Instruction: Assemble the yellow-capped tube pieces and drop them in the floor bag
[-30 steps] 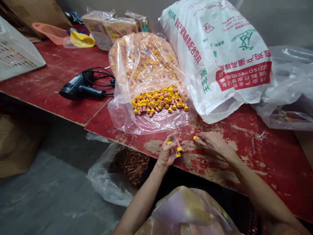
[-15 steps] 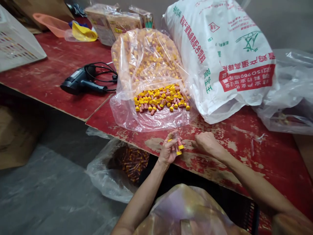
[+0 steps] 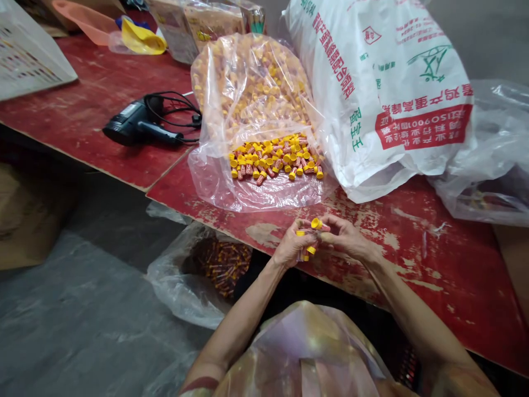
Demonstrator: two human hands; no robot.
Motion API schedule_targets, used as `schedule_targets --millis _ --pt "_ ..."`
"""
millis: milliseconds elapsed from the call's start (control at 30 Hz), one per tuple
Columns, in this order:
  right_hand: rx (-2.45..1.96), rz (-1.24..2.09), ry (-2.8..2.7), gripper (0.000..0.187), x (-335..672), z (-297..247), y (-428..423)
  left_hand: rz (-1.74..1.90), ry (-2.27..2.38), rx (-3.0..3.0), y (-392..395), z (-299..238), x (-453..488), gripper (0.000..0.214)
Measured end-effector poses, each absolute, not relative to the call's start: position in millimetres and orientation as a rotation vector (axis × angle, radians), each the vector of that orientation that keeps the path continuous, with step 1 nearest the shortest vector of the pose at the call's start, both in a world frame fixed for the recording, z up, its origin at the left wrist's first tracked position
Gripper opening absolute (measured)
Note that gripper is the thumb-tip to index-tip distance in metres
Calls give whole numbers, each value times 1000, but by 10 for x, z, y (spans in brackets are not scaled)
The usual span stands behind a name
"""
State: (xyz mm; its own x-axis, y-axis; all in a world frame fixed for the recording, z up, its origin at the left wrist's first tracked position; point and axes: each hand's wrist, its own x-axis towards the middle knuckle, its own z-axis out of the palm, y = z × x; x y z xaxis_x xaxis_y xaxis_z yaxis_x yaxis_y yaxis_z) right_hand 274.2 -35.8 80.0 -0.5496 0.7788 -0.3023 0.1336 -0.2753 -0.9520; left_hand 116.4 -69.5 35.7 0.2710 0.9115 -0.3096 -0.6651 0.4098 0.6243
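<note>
My left hand (image 3: 290, 249) is closed round a small clear sleeve holding yellow-capped vials (image 3: 306, 251) at the near edge of the red table (image 3: 433, 259). My right hand (image 3: 346, 237) pinches one yellow-capped vial (image 3: 317, 224) and holds it against the top of that sleeve, so both hands meet. Just beyond them lies an open clear plastic bag (image 3: 256, 187) with a heap of loose yellow-capped vials (image 3: 275, 157) spilling from it.
A large white printed sack (image 3: 384, 88) leans at the right, with a clear bag (image 3: 491, 154) beside it. A black heat gun (image 3: 138, 124) with cord lies to the left. Below the table edge a plastic bag (image 3: 198, 275) holds packed vials. A white basket (image 3: 28, 55) sits far left.
My right hand has come left from the table surface with one yellow-capped vial and now meets my left hand at the sleeve. The view has tilted slightly downward.
</note>
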Motion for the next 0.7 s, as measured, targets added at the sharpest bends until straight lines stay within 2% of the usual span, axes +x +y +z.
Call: schedule_targets --millis 100,233,300,700 --pt "-1177 1759 -1750 29 2830 886 -386 1114 742 394 -670 318 1211 48" --pt "-1428 909 -2318 13 3035 979 -265 1223 857 418 -648 325 1222 43" --pt "-1536 591 -2534 11 3134 980 -188 1276 889 391 -641 337 1216 43" --pt "-1721 184 -2902 14 3118 679 -357 1302 851 256 -623 332 1233 44"
